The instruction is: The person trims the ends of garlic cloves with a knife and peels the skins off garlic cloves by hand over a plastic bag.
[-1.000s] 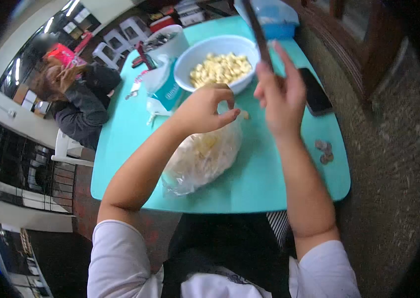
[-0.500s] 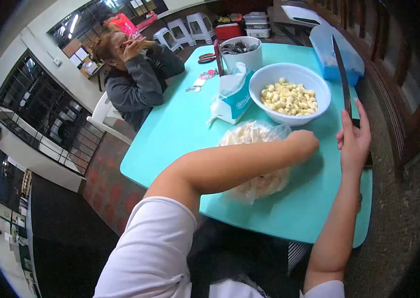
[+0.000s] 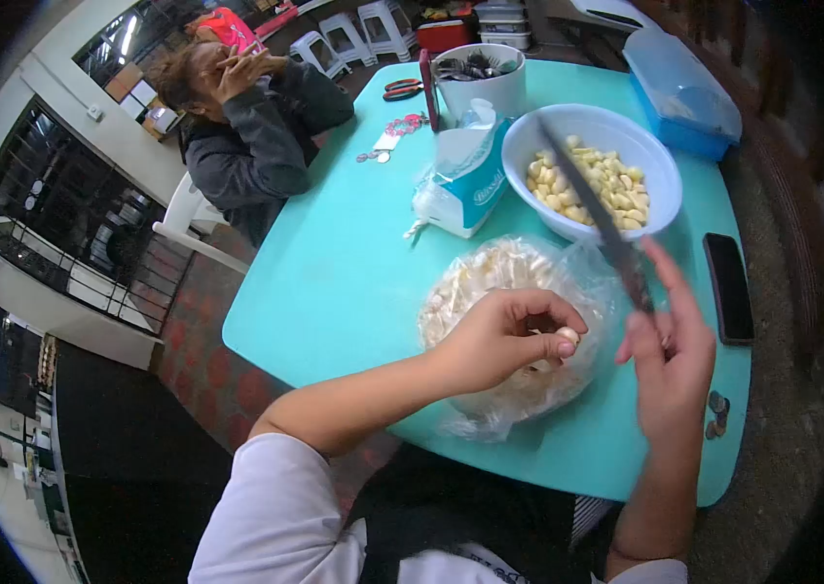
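Note:
My left hand (image 3: 519,336) is closed in a pinch on a garlic clove (image 3: 568,335), above an open clear plastic bag (image 3: 478,268) of pale, unpeeled-looking garlic. My right hand (image 3: 673,355) grips a knife (image 3: 599,206) by its handle. The blade is slightly blurred and slants up to the left, across my view of the peeled garlic cloves (image 3: 616,180). Those cloves lie in a pale blue bowl (image 3: 663,148) just beyond the bag. The bag's near side is partly hidden by my left hand and forearm.
On the turquoise table (image 3: 334,282) are a tissue pack (image 3: 470,180), a white tub (image 3: 494,92) of dark utensils, scissors (image 3: 402,90), a phone (image 3: 728,289), coins (image 3: 717,414) and a blue lidded box (image 3: 686,97). Another person (image 3: 251,136) sits at the far left side.
My left hand has drawn back from the bag's right side and now shows a garlic clove between the fingers. The knife has swung from upright to leaning left, in front of the bowl.

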Motion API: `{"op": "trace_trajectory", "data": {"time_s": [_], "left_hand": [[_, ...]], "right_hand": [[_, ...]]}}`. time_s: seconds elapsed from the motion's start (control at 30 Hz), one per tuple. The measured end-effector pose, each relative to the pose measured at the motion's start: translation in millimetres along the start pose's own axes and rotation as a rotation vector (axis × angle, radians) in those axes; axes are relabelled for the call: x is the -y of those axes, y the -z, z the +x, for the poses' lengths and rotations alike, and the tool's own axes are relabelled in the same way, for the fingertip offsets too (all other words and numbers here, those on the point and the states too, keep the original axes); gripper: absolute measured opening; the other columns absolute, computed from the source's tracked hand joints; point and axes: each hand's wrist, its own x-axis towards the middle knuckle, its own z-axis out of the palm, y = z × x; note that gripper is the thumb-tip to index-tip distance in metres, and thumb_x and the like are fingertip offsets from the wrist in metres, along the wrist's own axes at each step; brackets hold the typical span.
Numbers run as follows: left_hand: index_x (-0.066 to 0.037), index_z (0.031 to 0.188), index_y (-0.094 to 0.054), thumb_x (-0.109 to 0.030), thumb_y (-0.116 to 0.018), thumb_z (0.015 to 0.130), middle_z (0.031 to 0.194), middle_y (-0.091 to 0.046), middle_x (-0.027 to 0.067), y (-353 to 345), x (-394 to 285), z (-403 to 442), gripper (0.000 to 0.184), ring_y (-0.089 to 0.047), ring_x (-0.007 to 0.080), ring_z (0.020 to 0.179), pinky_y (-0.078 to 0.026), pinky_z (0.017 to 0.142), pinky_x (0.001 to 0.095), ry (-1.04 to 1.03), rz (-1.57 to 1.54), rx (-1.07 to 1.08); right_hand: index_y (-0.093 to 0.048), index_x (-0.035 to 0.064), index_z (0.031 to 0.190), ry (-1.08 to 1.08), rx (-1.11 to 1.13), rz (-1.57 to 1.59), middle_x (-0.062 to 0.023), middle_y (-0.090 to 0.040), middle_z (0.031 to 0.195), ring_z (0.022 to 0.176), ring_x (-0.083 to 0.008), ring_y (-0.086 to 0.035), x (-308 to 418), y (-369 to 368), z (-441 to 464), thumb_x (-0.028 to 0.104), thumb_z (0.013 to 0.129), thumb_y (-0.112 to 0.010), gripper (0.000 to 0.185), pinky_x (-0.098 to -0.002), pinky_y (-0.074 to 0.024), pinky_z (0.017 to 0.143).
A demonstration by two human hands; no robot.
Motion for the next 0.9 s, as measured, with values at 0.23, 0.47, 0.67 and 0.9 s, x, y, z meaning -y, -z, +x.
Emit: {"op": "trace_trajectory", "data": {"time_s": [0.23,0.47,0.67,0.9], "left_hand": [[0.0,0.101,-0.055,-0.008,-0.062,0.081,0.097,-0.06,0.0082,21,14,0,0.022,-0.06,0.0146,0.088,-0.049,0.078,0.0268,-0.062,-0.481,0.0],[-0.003,0.1,-0.053,-0.011,-0.059,0.083,0.103,-0.059,0.0093,35,28,-6,0.02,-0.059,0.0155,0.092,-0.048,0.081,0.0286,-0.049,-0.53,0.077],[-0.003,0.1,-0.055,-0.015,-0.062,0.083,0.102,-0.061,0.0101,34,27,-8,0.022,-0.06,0.0148,0.09,-0.049,0.081,0.0283,-0.078,-0.638,0.057],[-0.002,0.096,-0.056,-0.013,-0.065,0.081,0.096,-0.063,0.0099,39,26,-9,0.021,-0.062,0.0129,0.083,-0.051,0.074,0.0253,-0.062,-0.709,0.099]], "right_hand": [[-0.043,0.0018,0.129,0.159,0.292,-0.004,-0.0228,-0.062,0.094,0.075,-0.0295,-0.066,5,-35,-9,0.019,0.076,-0.067,0.06,-0.0327,-0.0505,0.063],[-0.046,0.0015,0.127,0.281,0.322,-0.03,-0.0194,-0.064,0.089,0.069,-0.029,-0.065,-5,-44,-2,0.021,0.073,-0.068,0.061,-0.0316,-0.05,0.06],[-0.046,-0.0005,0.126,0.261,0.374,-0.108,-0.0184,-0.063,0.083,0.061,-0.0276,-0.063,-3,-40,-1,0.027,0.073,-0.07,0.065,-0.0319,-0.0488,0.056],[-0.044,0.0007,0.128,0.258,0.42,-0.12,-0.0158,-0.062,0.073,0.055,-0.0268,-0.061,-7,-40,0,0.031,0.073,-0.07,0.068,-0.032,-0.0476,0.053]]}}
